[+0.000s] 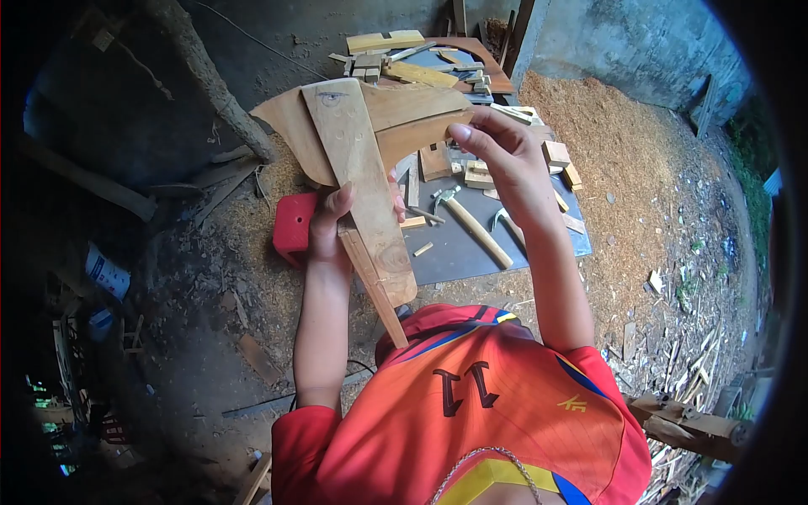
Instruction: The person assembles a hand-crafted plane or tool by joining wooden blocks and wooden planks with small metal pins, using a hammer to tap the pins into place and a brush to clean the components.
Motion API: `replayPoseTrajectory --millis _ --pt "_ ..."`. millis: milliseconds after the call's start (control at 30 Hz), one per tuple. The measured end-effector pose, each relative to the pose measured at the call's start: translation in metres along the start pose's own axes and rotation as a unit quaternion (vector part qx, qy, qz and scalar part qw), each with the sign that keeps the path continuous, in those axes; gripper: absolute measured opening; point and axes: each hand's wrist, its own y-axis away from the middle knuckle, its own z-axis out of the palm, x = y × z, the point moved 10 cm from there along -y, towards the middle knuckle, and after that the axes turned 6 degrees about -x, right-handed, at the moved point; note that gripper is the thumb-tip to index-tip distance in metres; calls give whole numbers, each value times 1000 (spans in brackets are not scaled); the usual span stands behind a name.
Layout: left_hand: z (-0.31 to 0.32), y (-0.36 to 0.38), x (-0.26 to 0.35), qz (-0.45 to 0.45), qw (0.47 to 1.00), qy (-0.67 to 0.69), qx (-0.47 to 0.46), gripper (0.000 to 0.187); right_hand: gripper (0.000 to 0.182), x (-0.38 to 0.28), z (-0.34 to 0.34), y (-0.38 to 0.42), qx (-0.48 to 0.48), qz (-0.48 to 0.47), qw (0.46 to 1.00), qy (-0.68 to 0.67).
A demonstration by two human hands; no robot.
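A wooden assembly (358, 160) of flat, curved and tapered boards is raised in front of my chest. My left hand (331, 220) is wrapped round its wide tapered board, thumb on the near face and fingertips showing at the far edge. A narrow wooden strip (376, 290) runs down beside that board toward my shirt. My right hand (501, 151) pinches the right end of the assembly's lower curved piece (425, 135) between thumb and fingers. Beneath, a claw hammer (475, 227) with a wooden handle lies on the dark tabletop (454, 263).
A second hammer (509, 225) lies beside the first. Several wood blocks and offcuts (404, 71) cover the table's far part. A red plastic stool (295, 220) stands at left. Sawdust (602, 135) is heaped at right, near a concrete wall (640, 46). A wooden post (210, 80) leans at left.
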Motion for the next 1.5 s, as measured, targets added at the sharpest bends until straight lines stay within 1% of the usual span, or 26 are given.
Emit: replayPoseTrajectory --millis 67,167,233,367,500,600,667,767,833,867,900,967,1000,1033,1067,1100,1167,1300,1400,1500 --pt "-7 -1 -1 -1 1000 1 -4 99 34 5 -2 0 -7 10 1000 3" --pt "-9 -1 0 3 1000 3 4 98 34 14 -5 -2 9 11 1000 -7" --pt "-6 -1 -2 -1 1000 1 13 97 34 10 -2 -4 -2 10 1000 -6" --pt "-11 -4 -1 12 1000 4 -3 95 34 8 2 -7 -11 18 1000 8" --pt "-6 -7 7 14 1000 13 1 90 34 19 -2 -11 -3 35 999 25" --pt "-1 -8 3 6 1000 11 -5 90 36 10 -1 -14 -19 17 1000 14" --pt "0 -8 3 8 1000 13 -11 89 38 8 -1 -14 -2 4 1000 17" --pt "-6 -16 6 20 1000 -8 -13 87 42 17 -5 -10 19 9 1000 18" --pt "-9 -21 14 45 999 -25 6 83 44 21 1 -1 22 4 1000 13" --pt "-11 -24 19 59 998 -34 14 81 49 37 6 5 3 22 999 33" --pt "-16 -26 21 62 997 -38 28 79 54 52 10 9 -29 16 995 97" --pt "-27 -31 18 62 996 -42 55 76 62 60 28 22 -59 22 980 190" --pt "-30 -35 17 74 995 -43 46 70 68 64 37 26 -74 25 976 202" --pt "-34 -37 15 82 994 -42 57 68 73 69 45 30 -88 28 973 213" --pt "-35 -39 13 89 993 -41 68 67 82 75 52 33 -101 36 967 232" --pt "-36 -41 13 98 991 -41 78 65 87 76 59 35 -99 34 969 223" --pt "-37 -45 8 104 991 -40 77 64 89 71 66 35 -76 -4 960 270" --pt "-37 -51 7 119 987 -67 81 63 88 83 60 32 -28 -27 958 284" --pt "-36 -55 8 137 985 -32 95 61 85 82 57 34 0 -53 958 283" --pt "-35 -60 3 110 989 -55 81 61 84 83 54 32 7 -59 953 297"
